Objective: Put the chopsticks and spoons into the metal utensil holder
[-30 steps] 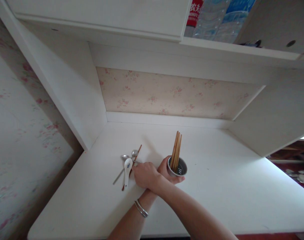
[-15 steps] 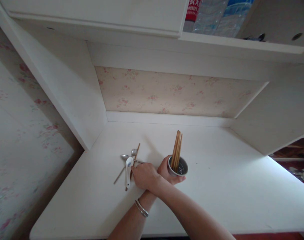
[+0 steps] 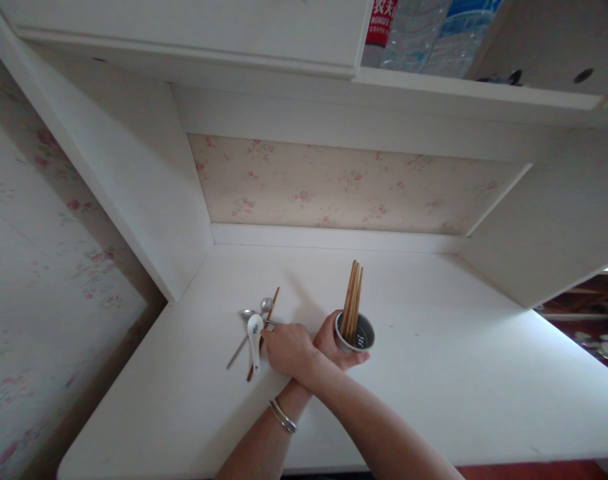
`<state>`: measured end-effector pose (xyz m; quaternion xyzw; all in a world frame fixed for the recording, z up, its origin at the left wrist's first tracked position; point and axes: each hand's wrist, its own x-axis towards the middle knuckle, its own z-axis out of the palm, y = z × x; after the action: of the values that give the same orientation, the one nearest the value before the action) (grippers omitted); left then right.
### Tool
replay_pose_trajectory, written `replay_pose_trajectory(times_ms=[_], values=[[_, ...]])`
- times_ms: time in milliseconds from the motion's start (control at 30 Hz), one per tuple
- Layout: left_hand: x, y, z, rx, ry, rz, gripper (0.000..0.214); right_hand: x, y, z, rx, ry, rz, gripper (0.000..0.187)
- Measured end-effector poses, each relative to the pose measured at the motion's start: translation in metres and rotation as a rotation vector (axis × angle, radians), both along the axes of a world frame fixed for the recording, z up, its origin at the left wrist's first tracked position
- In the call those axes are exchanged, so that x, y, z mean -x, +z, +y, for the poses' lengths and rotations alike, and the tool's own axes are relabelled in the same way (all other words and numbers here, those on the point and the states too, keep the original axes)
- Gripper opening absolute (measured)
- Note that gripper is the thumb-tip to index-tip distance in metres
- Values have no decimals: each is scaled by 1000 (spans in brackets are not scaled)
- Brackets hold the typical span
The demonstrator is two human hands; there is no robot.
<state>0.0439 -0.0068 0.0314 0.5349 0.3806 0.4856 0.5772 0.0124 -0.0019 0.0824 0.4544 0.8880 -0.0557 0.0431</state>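
Observation:
My left hand (image 3: 329, 343), on the arm with silver bangles, is wrapped around a metal cup (image 3: 372, 333). Several wooden chopsticks (image 3: 353, 300) stand in the cup, leaning to its left side; holes show in its bottom. Crossed over the left wrist, my right hand (image 3: 290, 350) is closed, its fingertips at a loose wooden chopstick (image 3: 274, 301) on the tabletop. Just left of these fingertips lies a white ceramic spoon (image 3: 255, 327) with a blue mark. Two metal spoons, one with its bowl upper right (image 3: 267, 305) and another (image 3: 247, 313), lie behind it, overlapping.
The white desktop (image 3: 459, 373) has a side panel (image 3: 134, 187) on the left and another (image 3: 559, 227) on the right. Overhead, a shelf (image 3: 434, 80) holds plastic bottles (image 3: 414, 33) beside a white cabinet front (image 3: 184, 33).
The ceramic spoon's bowl has shifted slightly left and its handle has swung. The loose chopstick's near end has moved a little left. The left hand and cup stay nearly where they were.

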Motion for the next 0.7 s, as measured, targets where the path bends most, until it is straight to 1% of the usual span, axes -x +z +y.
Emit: replay_pose_trajectory(times_ms=[233,500,600,700], values=[[-1,-4,0,-26,-7,19,88,0,-3,1,17,-1,-3,28],[-2,-8,0,-64,34,61,89,0,-3,-2,10,6,5,19],[-2,-7,-1,-80,12,20,86,0,-4,-3,13,7,2,19],[-2,-2,-2,-56,-16,-31,84,0,-6,-3,10,-23,-4,18]])
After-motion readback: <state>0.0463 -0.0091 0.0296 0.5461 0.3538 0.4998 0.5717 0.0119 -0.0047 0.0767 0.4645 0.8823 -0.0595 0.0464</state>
